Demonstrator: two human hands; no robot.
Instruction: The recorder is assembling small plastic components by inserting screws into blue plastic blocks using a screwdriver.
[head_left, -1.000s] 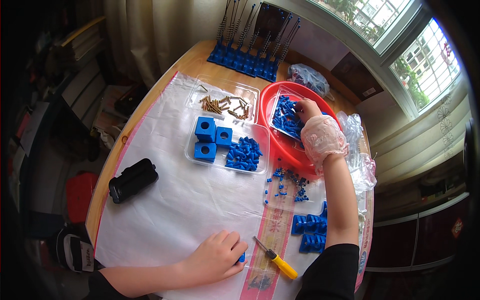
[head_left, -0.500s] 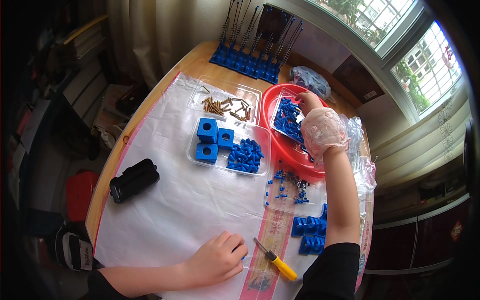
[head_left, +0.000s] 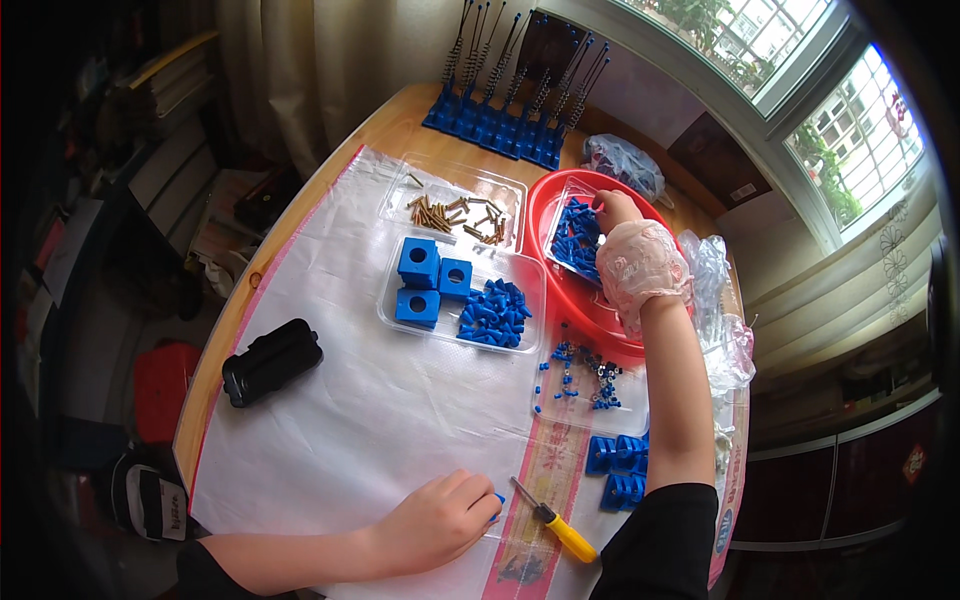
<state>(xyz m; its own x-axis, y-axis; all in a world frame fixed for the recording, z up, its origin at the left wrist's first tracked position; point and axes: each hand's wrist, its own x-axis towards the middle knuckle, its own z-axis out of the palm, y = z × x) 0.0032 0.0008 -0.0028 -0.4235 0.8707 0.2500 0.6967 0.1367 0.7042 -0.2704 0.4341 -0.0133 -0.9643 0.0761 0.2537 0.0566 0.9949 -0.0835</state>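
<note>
My left hand (head_left: 440, 518) rests low on the white sheet, its fingers closed round a small blue plastic piece (head_left: 498, 502) that shows only at the fingertips. My right hand (head_left: 617, 208) reaches into a clear tray of blue plastic parts (head_left: 574, 238), which sits tilted inside a red basin (head_left: 537, 205). Its fingers are bent down among the parts; whether they grip one is hidden. A pale pink lacy cuff (head_left: 645, 270) circles the right wrist. Close to my left hand lies a screwdriver with a yellow handle (head_left: 572, 540).
Clear boxes hold brass-coloured screws (head_left: 432, 214), blue cubes with holes (head_left: 417, 262), blue cones (head_left: 495, 315) and tiny fittings (head_left: 603, 385). Blue brackets (head_left: 618, 455) lie by my right forearm. A black case (head_left: 272, 362) is at left; a blue rack with springs (head_left: 490, 128) stands behind.
My left hand has turned slightly, so more of the blue piece shows. My right hand has shifted a little and its fingers dip further among the blue parts.
</note>
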